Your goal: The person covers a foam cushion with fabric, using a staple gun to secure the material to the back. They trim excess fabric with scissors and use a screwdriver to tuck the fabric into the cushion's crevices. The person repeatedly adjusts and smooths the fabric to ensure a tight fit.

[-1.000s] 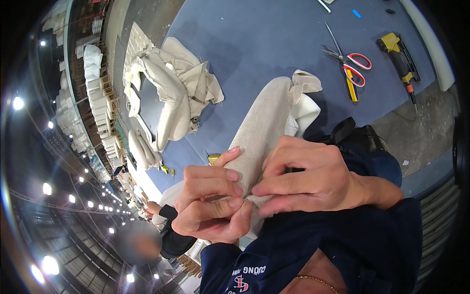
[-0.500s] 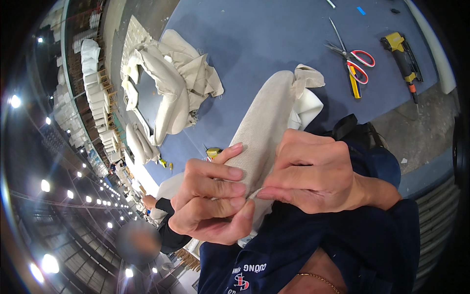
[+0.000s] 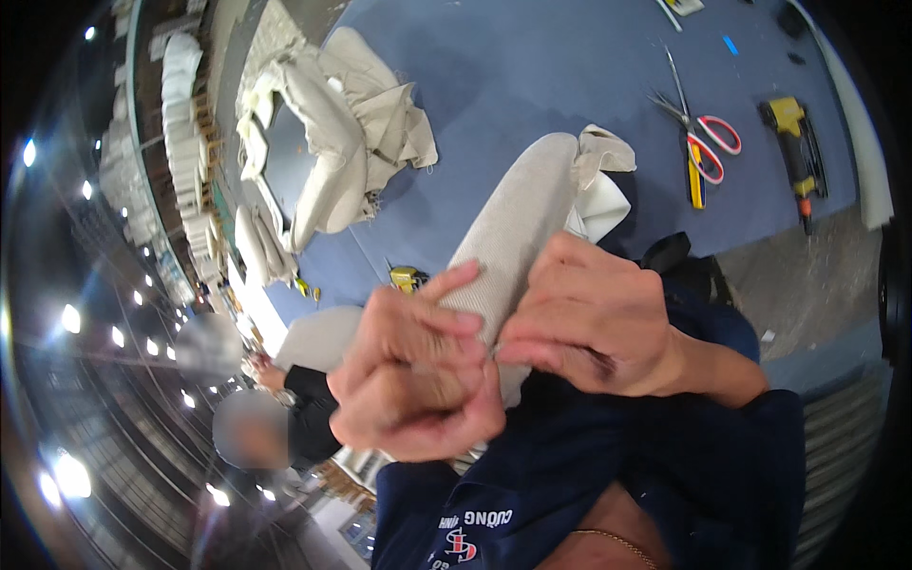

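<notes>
A long padded piece covered in beige fabric [image 3: 522, 209] lies slanting toward me, with a loose cloth flap and white foam [image 3: 600, 207] showing at its far end. My left hand [image 3: 418, 370] is closed on the near part of its cover, slightly blurred, with the index finger lying along the cloth. Close beside it my right hand [image 3: 594, 318] pinches the fabric's edge between thumb and bent fingers. The two sets of fingertips nearly meet at that edge. What exactly lies between them is mostly hidden.
Red-handled scissors [image 3: 703, 142] lie on the blue table [image 3: 494, 76] over a yellow cutter [image 3: 697, 180]. A yellow-and-black staple gun [image 3: 796, 152] rests at the right edge. Beige-covered frame parts [image 3: 328, 142] sit at the far left. A co-worker's dark sleeve [image 3: 309, 404] shows at left.
My left hand has curled more tightly and shifted slightly, its fingers now bunched nearer my right fingertips. The right hand keeps its pinch. The view has tilted a little.
</notes>
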{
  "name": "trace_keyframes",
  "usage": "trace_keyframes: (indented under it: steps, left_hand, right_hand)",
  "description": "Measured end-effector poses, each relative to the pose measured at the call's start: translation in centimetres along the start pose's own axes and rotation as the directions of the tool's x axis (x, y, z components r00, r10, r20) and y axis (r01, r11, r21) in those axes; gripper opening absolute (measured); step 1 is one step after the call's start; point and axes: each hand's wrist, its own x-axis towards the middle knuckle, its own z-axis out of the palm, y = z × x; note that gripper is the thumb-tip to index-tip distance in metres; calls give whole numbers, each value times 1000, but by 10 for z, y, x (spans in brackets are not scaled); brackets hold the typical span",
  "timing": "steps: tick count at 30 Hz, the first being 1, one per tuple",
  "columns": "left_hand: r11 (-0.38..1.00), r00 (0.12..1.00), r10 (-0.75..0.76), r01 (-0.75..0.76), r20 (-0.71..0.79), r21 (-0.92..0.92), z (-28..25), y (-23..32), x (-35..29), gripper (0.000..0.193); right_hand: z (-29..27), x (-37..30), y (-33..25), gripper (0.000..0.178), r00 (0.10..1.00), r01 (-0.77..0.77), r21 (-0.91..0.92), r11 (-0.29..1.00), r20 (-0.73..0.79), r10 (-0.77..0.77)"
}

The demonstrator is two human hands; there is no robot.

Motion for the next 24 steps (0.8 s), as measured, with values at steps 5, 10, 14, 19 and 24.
trace_keyframes:
  steps: [5,10,14,19,24]
  left_hand:
    - [998,998,-66,66,15,19,-17,-17,26,14]
    - [994,991,-68,78,116,-81,-52,-41,39,11]
    - [980,981,-132,151,141,-128,-68,-54,42,13]
    - [976,978,-157,175,138,-132,-66,-60,47,13]
    - [969,975,-165,188,147,-160,-68,-74,58,12]
  right_hand:
    - [1,15,17,19,998,67,-95,993,19,-66]
    - [33,25,54,17,986,155,-24,988,-62,-156]
    - [43,35,59,12,990,139,30,990,10,-139]
    - [44,42,61,14,996,73,-14,997,61,-72]
    - [41,59,63,25,979,64,-123,990,200,-38]
